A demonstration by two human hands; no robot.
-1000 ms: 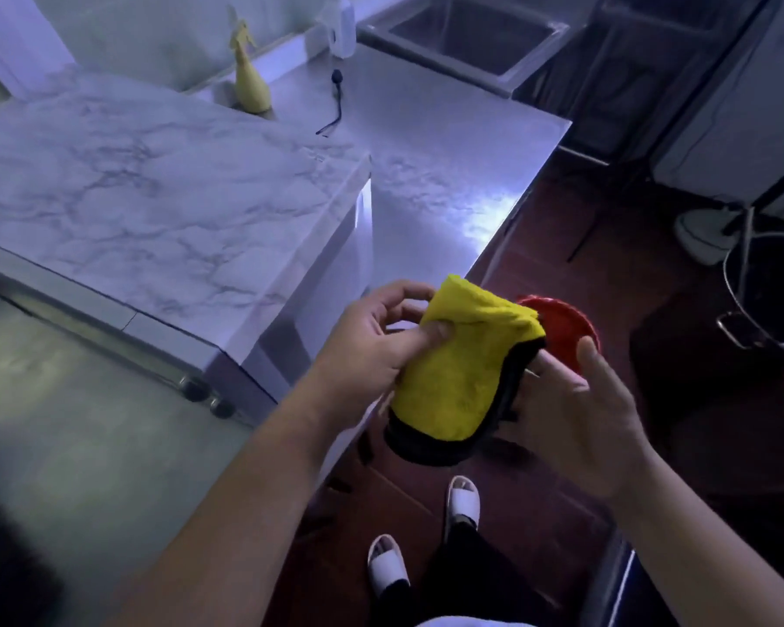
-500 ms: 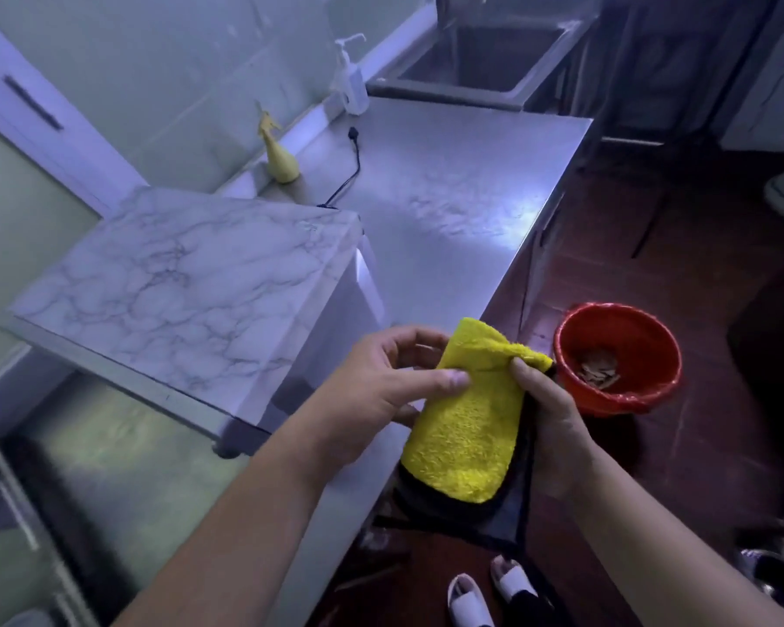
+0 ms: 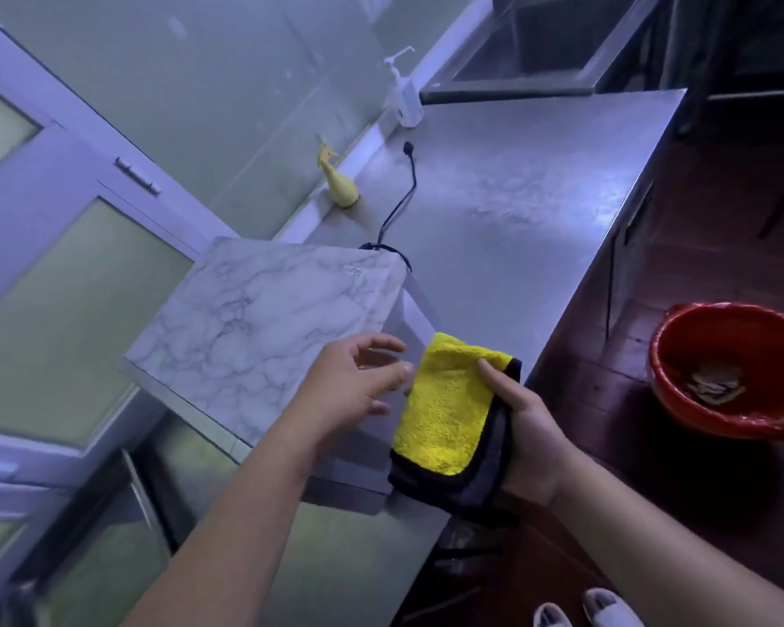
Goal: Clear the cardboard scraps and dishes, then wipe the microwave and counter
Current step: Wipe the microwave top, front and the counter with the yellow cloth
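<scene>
The yellow cloth (image 3: 444, 405), folded over with a dark grey-black backing, is in the right hand (image 3: 528, 427). The thumb is clamped over its top right edge and the fingers are wrapped behind it, so that's a firm grip. It hangs in the air just off the front right corner of the microwave (image 3: 263, 323), over the front edge of the counter (image 3: 517, 210).

The left hand (image 3: 349, 391) is spread, fingers apart and loosely bent, holding nothing. It hovers over the microwave's near corner, right beside the cloth's left edge. Can't tell if a fingertip actually touches the cloth.

The microwave has a marble-pattern top and sits at the near left end of the steel counter. Its black cord (image 3: 403, 192) trails away across the surface, unplugged.

For containers, there's a red basin (image 3: 716, 420) on the dark floor (image 3: 652, 491) to the right, well apart from the counter, with a small pile of cardboard scraps (image 3: 711, 384) in the bottom. A sink (image 3: 539, 52) sits at the far end.

Along the back wall edge stand a yellow spray bottle (image 3: 342, 187) and a pump bottle (image 3: 406, 95) further along. Past the microwave, the counter runs as a long stretch of bare steel up to the sink, its right edge dropping straight to the floor.
</scene>
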